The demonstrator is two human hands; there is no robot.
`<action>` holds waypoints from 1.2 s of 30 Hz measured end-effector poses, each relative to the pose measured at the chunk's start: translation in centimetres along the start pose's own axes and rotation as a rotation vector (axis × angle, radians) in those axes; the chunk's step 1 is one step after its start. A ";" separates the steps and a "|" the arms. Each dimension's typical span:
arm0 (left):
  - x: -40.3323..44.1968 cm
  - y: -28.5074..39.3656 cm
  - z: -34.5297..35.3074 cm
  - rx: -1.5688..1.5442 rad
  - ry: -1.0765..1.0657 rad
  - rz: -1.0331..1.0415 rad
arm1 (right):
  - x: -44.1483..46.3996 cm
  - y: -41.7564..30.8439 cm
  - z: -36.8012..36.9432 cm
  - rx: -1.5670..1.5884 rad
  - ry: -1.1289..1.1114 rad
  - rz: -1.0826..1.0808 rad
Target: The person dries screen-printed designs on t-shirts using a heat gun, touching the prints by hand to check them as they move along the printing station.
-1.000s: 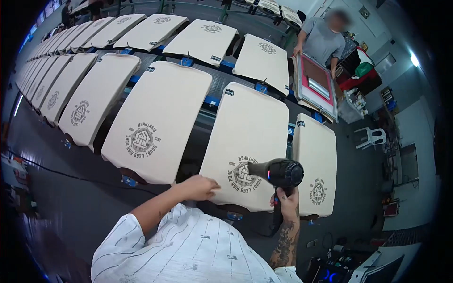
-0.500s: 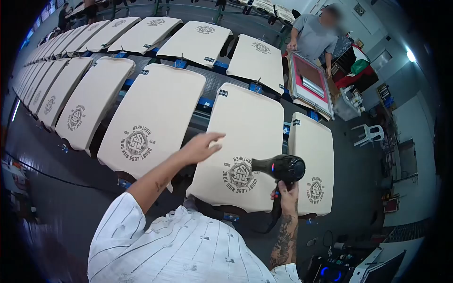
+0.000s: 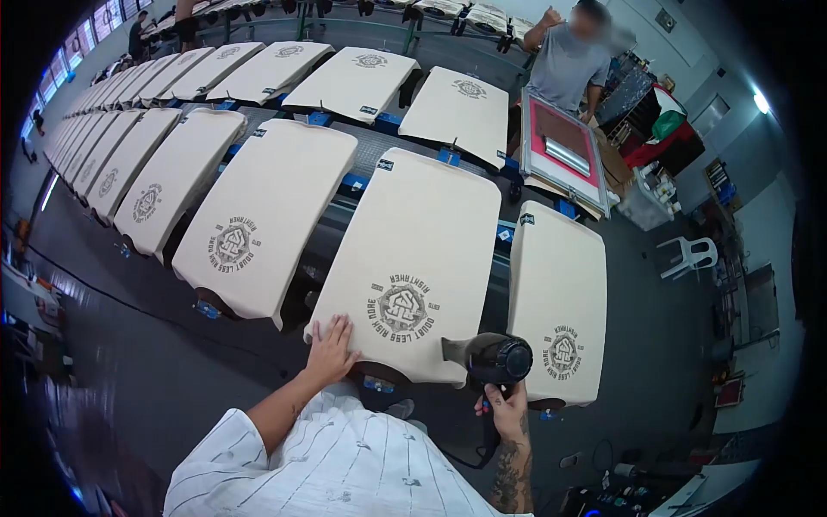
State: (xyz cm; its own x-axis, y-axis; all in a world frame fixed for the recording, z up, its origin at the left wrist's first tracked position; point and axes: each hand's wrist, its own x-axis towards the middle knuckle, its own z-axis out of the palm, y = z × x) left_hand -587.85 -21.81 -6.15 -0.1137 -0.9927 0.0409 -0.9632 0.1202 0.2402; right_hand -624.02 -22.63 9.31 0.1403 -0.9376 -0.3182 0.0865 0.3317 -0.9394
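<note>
The left hand [image 3: 331,351] lies spread on likely soft cloth [image 3: 422,215], best held by its edge, while the right hand [image 3: 510,410] grips the probably light, rigid dryer [image 3: 500,357] by its handle.

At seven o'clock my left grip [image 3: 329,353] lies palm down, its fingers [image 3: 332,329] extended, slightly parted and pointing about twelve. My left forearm [image 3: 289,409] slants up behind it toward one. At five o'clock my right grip [image 3: 508,408] is curled closed, thumb [image 3: 494,395] toward eleven; my tattooed right forearm [image 3: 513,478] rises nearly straight toward twelve.
</note>
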 end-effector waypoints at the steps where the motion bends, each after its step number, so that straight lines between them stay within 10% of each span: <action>1: -0.7 1.1 0.4 0.031 -0.012 0.000 | 0.0 -0.2 -0.9 -0.066 0.056 -0.039; 18: 4.7 -2.0 -0.3 0.045 0.054 0.045 | 8.5 -1.5 12.6 -0.056 -0.191 -0.057; 36: 7.5 -7.0 -1.5 -0.018 0.017 0.145 | 13.3 -3.6 11.1 -0.071 0.171 -0.070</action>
State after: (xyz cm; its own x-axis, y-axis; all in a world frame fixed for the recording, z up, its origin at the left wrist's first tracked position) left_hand -581.59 -30.08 -6.03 -0.2470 -0.9645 0.0931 -0.9324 0.2627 0.2481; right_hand -611.55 -35.15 9.88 -0.0341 -0.9642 -0.2628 0.0197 0.2623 -0.9648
